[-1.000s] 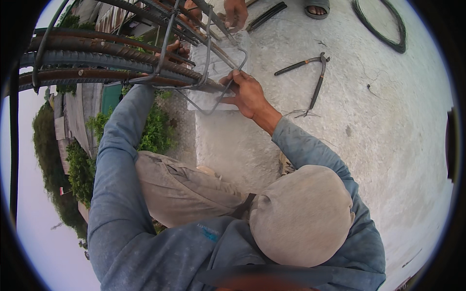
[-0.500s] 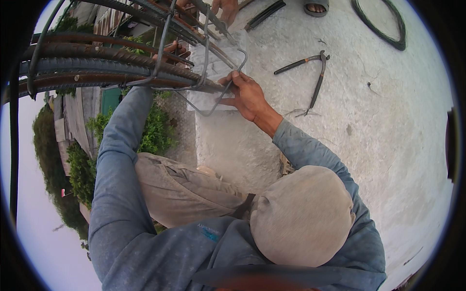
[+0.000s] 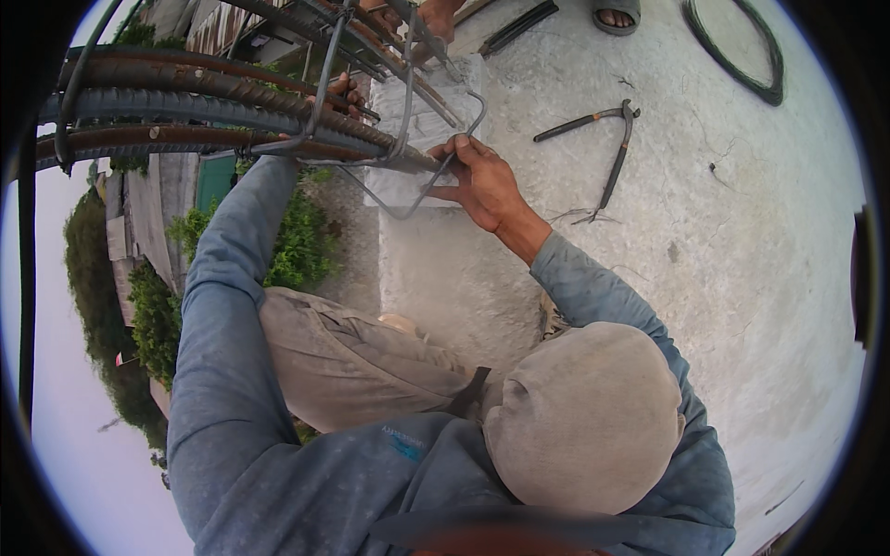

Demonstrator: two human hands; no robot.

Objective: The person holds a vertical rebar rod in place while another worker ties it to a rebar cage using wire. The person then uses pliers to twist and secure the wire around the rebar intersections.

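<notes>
My right hand (image 3: pixel 487 185) pinches the near corner of a bent steel stirrup (image 3: pixel 400 217) between thumb and fingers. The stirrup loops around the ends of several rusty rebars (image 3: pixel 232 102), which run in from the left. My left forearm passes under these bars. Beyond them shows part of my left hand (image 3: pixel 345 96), its fingers bent around a rebar; the palm is hidden. More stirrups (image 3: pixel 326 74) ring the bars farther up.
Another person's hands (image 3: pixel 436 20) are at the bars' far side, with a sandalled foot (image 3: pixel 616 17) nearby. On the concrete slab (image 3: pixel 723 278) lie pincers (image 3: pixel 612 153), a bundle of dark rods (image 3: pixel 519 28) and a wire coil (image 3: pixel 777 56). Green plants (image 3: pixel 301 241) grow below the slab's left edge.
The view has shifted slightly, so the slab and the tools appear a little farther right. My right hand keeps its pinch on the stirrup, and my left hand stays behind the bars.
</notes>
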